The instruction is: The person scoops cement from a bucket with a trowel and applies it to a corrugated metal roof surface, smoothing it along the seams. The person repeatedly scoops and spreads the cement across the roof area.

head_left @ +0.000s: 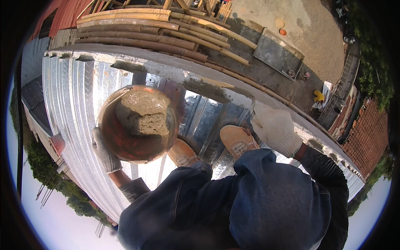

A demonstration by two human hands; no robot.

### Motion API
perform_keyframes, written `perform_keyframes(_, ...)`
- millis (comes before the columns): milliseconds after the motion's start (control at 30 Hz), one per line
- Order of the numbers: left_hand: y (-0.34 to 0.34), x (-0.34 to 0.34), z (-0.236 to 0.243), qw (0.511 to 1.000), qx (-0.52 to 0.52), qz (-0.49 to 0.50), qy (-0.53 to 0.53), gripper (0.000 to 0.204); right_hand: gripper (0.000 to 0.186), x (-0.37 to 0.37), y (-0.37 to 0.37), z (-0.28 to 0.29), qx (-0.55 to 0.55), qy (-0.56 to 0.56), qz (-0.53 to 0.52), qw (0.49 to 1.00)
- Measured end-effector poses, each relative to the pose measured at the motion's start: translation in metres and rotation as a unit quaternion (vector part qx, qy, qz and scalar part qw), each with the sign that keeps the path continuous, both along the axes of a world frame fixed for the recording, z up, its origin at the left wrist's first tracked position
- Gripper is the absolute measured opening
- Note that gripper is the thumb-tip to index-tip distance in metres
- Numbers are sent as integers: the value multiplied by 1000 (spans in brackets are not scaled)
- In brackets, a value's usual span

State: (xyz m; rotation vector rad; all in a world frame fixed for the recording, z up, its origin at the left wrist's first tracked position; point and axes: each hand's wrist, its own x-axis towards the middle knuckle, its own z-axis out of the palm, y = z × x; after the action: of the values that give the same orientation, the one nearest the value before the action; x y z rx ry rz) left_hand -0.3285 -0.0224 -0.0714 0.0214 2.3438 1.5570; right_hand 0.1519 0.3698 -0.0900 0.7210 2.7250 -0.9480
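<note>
A round bucket [109, 125] tilts toward me, partly filled with wet grey mortar [143, 114]. Its inner wall is smeared reddish brown. My left hand [103, 151], in a knitted work glove, is closed on the bucket's left side near the rim; part of its grip is hidden behind the bucket. On the right, my gloved right hand [278, 131] lies flat against the top of a rough masonry wall [237, 98], its fingers stretched out and their edges hard to separate. Nothing is visible in that hand. Fresh mortar patches [204, 89] show along the wall.
My shoes [237, 141] stand on corrugated metal sheeting [68, 96]. Past the wall lies a drop to the ground, with bamboo poles [137, 35] and a mixing trough [278, 54] below. A person in yellow [319, 96] is down there. A tiled roof [368, 139] lies at right.
</note>
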Motion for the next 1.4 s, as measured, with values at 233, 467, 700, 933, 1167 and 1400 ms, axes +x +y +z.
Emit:
perform_keyframes(233,24,17,10,1000,-5,12,-7,39,29,-21,-60,-25,-9,-143,-12,990)
perform_keyframes(467,-8,1,-5,1000,0,25,-5,38,24,28,-45,4,-33,-239,40,970)
perform_keyframes(700,-3,5,5,1000,-3,17,-3,37,31,38,9,40,-294,-65,-107,948)
perform_keyframes(933,-4,0,-2,1000,12,16,-12,39,40,-27,28,-24,-751,-107,-281,588)
perform_keyframes(1167,-8,4,-3,999,20,39,-17,40,40,19,26,10,-727,-178,-223,625)
perform_keyframes(1400,-16,1,-1,1000,-22,9,12,40,39,62,42,52,-662,-233,-253,666)
